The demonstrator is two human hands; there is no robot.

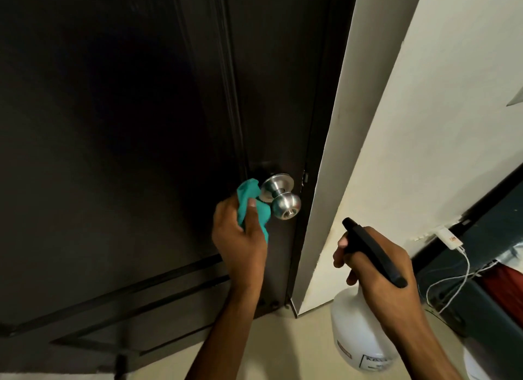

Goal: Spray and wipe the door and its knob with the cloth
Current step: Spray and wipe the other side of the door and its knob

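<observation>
- We face a dark brown panelled wooden door (127, 125), which fills the left and centre of the view and stands closed against its dark frame.
- We see a brushed silver round metal door knob (285, 205) on the right side of the door, near the latch edge, with its round rose plate (276, 185) flat against the door behind it.
- We hold a crumpled teal cleaning cloth (249, 201) in our left hand (240, 243); the fingers are curled round the cloth, with the thumb (252, 210) pressed over its front.
- The cloth sits just left of the knob and touches the knob's neck and the rim of the rose plate; part of it hangs below the hand.
- We hold a translucent white plastic spray bottle with a black trigger head (359, 328) in our right hand (379, 272); the fingers are wrapped round the neck and trigger.
- The black nozzle (349, 224) points up and left towards the knob, well apart from it.
- A cream painted wall (424, 125) stands right of the door frame.
- A white adapter with white cables (450, 239) hangs at the wall's lower right.
- A pale floor (283, 351) lies below the door.
</observation>
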